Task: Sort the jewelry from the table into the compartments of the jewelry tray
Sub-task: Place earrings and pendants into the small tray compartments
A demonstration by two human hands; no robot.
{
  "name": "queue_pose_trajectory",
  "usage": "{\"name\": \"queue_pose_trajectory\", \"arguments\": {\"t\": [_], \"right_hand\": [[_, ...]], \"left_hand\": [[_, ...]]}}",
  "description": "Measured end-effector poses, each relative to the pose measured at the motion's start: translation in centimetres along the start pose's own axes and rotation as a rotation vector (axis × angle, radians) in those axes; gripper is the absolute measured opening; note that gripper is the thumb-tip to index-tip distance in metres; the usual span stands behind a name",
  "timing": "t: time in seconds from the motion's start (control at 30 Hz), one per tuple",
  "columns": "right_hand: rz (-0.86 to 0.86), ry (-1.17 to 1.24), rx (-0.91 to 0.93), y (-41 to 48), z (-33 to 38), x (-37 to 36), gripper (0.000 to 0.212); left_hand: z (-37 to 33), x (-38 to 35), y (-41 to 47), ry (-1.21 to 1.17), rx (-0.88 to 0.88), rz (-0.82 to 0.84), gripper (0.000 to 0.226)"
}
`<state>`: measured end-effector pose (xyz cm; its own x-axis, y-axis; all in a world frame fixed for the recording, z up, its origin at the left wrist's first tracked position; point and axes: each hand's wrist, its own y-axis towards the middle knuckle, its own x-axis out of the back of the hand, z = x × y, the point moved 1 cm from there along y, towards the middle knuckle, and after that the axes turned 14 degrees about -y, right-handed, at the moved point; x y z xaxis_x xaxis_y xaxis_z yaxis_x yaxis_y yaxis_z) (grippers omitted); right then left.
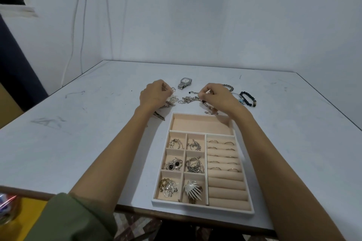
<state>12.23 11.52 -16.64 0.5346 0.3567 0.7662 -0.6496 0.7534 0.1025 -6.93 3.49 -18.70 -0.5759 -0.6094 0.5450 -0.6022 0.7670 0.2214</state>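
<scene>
The beige jewelry tray [201, 204] lies at the table's near edge. Its small left compartments hold earrings and chains, its right side holds rings in rolls, and its wide far compartment [199, 123] holds nothing. Beyond the tray a tangle of silver chains [189, 100] lies on the table. My left hand [154, 95] pinches a small silver piece [173, 90] above the tangle's left end. My right hand [217, 97] pinches a thin piece of the tangle at its right end. A silver watch [184, 83] lies farther back, and a dark bead bracelet [248, 99] lies to the right.
A grey bead bracelet [229, 86] shows partly behind my right hand. A small brownish piece [159, 116] lies under my left wrist. The white table [88, 133] meets the wall behind. Cables [75, 25] hang down the wall at the left.
</scene>
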Motion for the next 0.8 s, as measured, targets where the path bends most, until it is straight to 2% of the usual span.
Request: {"name": "queue_pose_trajectory", "arguments": {"t": [0.1, 0.23, 0.33, 0.6, 0.8], "right_hand": [[0.024, 0.061, 0.024, -0.4, 0.2, 0.6, 0.022], [-0.054, -0.124, 0.050, -0.8, 1.0, 0.8, 0.040], [-0.127, -0.250, 0.088, -0.9, 1.4, 0.7, 0.041], [-0.341, -0.247, 0.261, -0.8, 1.6, 0.9, 0.040], [-0.433, -0.151, 0.365, -1.7, 2.6, 1.4, 0.039]], "left_hand": [[0.0, 0.6, -0.5, -0.110, -0.017, -0.051, 0.005], [-0.2, 1.4, -2.1, -0.309, -0.074, -0.069, 0.013], [-0.7, 2.0, -3.9, -0.434, -0.139, -0.010, 0.011], [-1.6, 3.5, -7.8, -0.675, -0.227, -0.006, 0.006], [-0.8, 4.0, -10.2, -0.650, -0.252, 0.049, 0.006]]}}
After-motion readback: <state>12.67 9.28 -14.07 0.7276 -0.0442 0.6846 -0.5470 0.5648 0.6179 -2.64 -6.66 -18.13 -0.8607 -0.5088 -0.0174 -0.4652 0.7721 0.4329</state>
